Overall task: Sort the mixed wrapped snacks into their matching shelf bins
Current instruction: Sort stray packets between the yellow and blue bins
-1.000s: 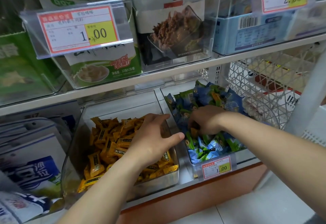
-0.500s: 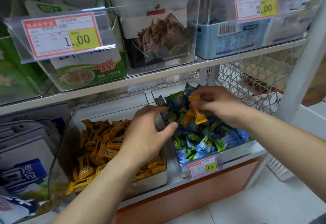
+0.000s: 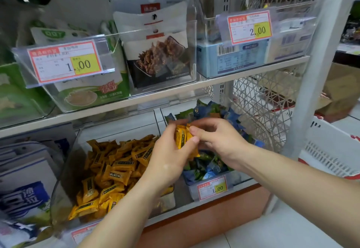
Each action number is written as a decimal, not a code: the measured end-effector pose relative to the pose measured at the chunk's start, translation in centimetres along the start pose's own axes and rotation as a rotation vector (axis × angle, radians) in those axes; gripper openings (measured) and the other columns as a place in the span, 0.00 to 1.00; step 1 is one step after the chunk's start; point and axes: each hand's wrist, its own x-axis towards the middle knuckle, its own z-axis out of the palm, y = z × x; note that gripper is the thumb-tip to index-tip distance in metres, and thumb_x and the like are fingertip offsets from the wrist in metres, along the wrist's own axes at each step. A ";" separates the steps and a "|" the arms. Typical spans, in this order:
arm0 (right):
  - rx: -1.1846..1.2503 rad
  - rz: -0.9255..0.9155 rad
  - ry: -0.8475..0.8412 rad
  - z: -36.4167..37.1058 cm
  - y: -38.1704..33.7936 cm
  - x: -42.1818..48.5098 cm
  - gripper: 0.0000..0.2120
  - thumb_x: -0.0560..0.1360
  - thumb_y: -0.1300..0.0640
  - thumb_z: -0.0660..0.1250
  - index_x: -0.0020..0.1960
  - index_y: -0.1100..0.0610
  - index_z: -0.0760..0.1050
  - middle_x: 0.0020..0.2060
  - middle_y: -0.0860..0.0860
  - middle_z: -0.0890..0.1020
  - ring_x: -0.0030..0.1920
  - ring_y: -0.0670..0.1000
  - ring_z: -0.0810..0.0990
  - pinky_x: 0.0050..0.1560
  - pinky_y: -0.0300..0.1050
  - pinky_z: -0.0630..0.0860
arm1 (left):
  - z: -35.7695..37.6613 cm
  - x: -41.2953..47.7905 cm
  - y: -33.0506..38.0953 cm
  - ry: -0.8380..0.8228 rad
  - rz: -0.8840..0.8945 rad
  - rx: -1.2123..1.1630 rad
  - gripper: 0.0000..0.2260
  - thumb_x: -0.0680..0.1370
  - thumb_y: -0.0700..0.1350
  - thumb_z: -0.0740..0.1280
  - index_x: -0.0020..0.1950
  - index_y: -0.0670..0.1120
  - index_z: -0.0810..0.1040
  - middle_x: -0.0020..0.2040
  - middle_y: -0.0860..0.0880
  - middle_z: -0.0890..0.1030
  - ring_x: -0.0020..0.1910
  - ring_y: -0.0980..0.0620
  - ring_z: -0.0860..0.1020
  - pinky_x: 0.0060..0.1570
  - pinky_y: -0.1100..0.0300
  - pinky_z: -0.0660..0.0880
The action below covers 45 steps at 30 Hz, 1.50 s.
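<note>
Over the blue-green bin (image 3: pixel 238 179), left hand (image 3: pixel 167 162) and right hand (image 3: pixel 220 140) pinch yellow snacks (image 3: pixel 182 137), partly covered, count unclear.

left hand (image 3: pixel 169 157) and right hand (image 3: pixel 219 142) both pinch the yellow packets (image 3: pixel 182 138) from opposite sides, forearms angling in

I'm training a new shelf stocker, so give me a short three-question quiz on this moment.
1. True or false: both the left hand and the right hand hold the yellow snacks.
2. What colour are the wrappers in the right-hand bin? A: red. B: blue and green. C: yellow.
3. Fill in: the price tag on that bin reads ___.
Key: 1 true; 2 B; 3 1.00.
</note>
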 end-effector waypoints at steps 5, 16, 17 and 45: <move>-0.436 -0.111 -0.070 -1.6 -1.6 1.5 0.08 0.75 0.53 0.72 0.53 0.52 0.82 0.46 0.48 0.87 0.48 0.46 0.85 0.44 0.36 0.79 | -5.9 0.7 -1.2 0.114 0.002 0.436 0.10 0.78 0.52 0.67 0.56 0.62 0.70 0.41 0.57 0.80 0.39 0.62 0.79 0.36 0.66 0.75; -1.571 -0.122 0.142 -7.8 0.6 7.2 0.15 0.77 0.41 0.58 0.59 0.43 0.76 0.49 0.53 0.83 0.50 0.58 0.79 0.49 0.49 0.73 | -7.9 1.9 -3.4 -0.023 -0.102 0.698 0.28 0.73 0.63 0.69 0.71 0.61 0.67 0.70 0.55 0.72 0.67 0.52 0.72 0.62 0.53 0.73; -1.601 -0.105 0.175 -7.3 0.8 7.6 0.17 0.75 0.39 0.59 0.59 0.44 0.76 0.50 0.52 0.82 0.53 0.59 0.79 0.52 0.51 0.71 | -7.6 1.8 -3.3 -0.017 -0.073 0.685 0.26 0.73 0.63 0.68 0.70 0.61 0.69 0.69 0.55 0.73 0.66 0.52 0.73 0.61 0.54 0.74; -0.900 -0.253 0.003 -2.1 -2.1 1.4 0.08 0.73 0.50 0.73 0.52 0.49 0.81 0.45 0.42 0.84 0.47 0.41 0.82 0.52 0.42 0.78 | -10.3 -0.1 -3.9 0.141 -0.058 0.597 0.10 0.76 0.58 0.67 0.55 0.58 0.80 0.47 0.59 0.83 0.46 0.59 0.81 0.48 0.56 0.79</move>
